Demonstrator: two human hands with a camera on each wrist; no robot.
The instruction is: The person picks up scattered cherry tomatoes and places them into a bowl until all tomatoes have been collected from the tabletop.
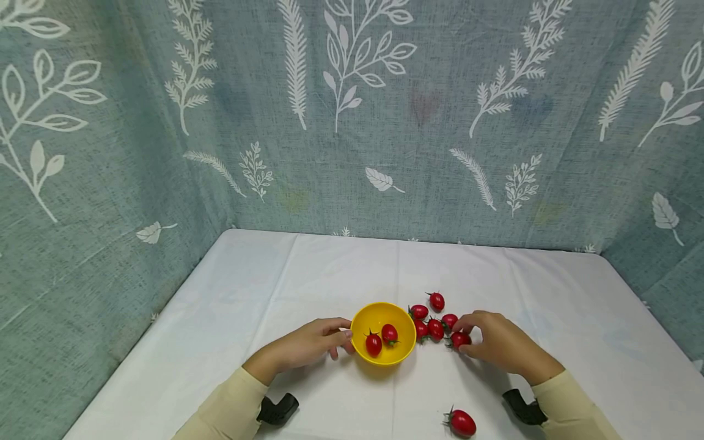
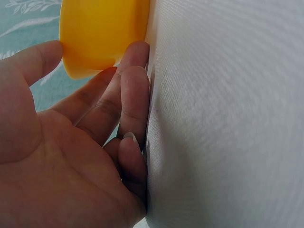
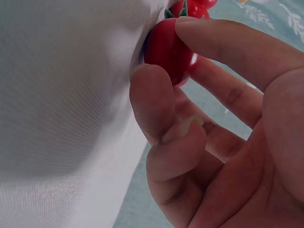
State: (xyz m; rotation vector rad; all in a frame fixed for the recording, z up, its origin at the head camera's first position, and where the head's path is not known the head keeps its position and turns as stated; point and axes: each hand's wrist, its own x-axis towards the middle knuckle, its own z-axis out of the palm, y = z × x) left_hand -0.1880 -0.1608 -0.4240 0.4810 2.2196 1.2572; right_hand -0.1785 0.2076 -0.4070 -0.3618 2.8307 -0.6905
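In the head view a yellow bowl [image 1: 383, 360] holds two red cherry tomatoes. My left hand [image 1: 316, 343] is at the bowl's left side. In the left wrist view its thumb touches the bowl [image 2: 102, 33] near the rim, and its loosely extended fingers lie low against the wall, close over the cloth. To the right of the bowl my right hand [image 1: 497, 341] pinches a cherry tomato [image 1: 459, 340] low at the cloth. The right wrist view shows the thumb on this tomato [image 3: 166, 50], with fingers behind it and the others curled.
Several cherry tomatoes [image 1: 435, 329] cluster between the bowl and my right hand. One loose tomato [image 1: 461, 423] lies near the front edge. White cloth [image 1: 330, 275] covers the table, and a patterned blue-green curtain [image 1: 352, 153] stands behind it and at the sides.
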